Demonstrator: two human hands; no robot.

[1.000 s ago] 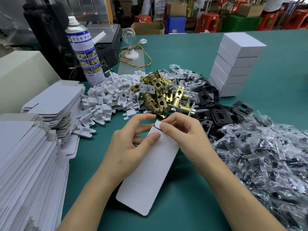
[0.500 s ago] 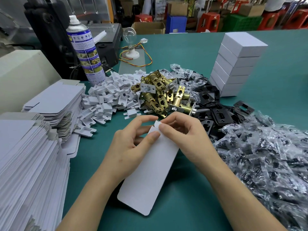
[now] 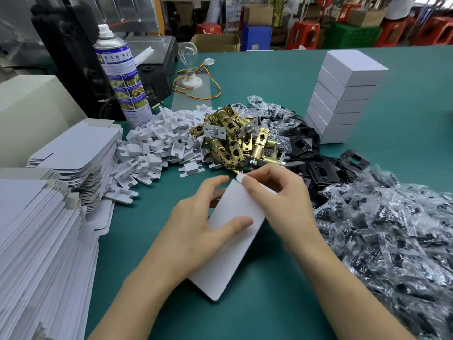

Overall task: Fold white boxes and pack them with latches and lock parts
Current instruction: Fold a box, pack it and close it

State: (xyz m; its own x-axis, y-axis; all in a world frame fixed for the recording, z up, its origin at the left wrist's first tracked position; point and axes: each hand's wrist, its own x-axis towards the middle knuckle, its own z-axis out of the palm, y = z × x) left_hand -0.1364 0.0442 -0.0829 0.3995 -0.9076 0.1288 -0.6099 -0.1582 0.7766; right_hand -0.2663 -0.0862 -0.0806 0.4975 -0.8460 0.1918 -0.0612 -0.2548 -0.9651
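Flat box blank (image 3: 230,241) frame centre on green table (image 3: 282,303). Left hand (image 3: 196,231) clasps blank, thumb pinning it for stability. Right hand (image 3: 279,200) pinches top flap, likely starting fold. Latches (image 3: 232,141) upper centre, within reach.

Bright, even overhead light, soft shadows on the tabletop (image 3: 404,99); edges bow (wide-angle lens), bottom-right corner blurry.
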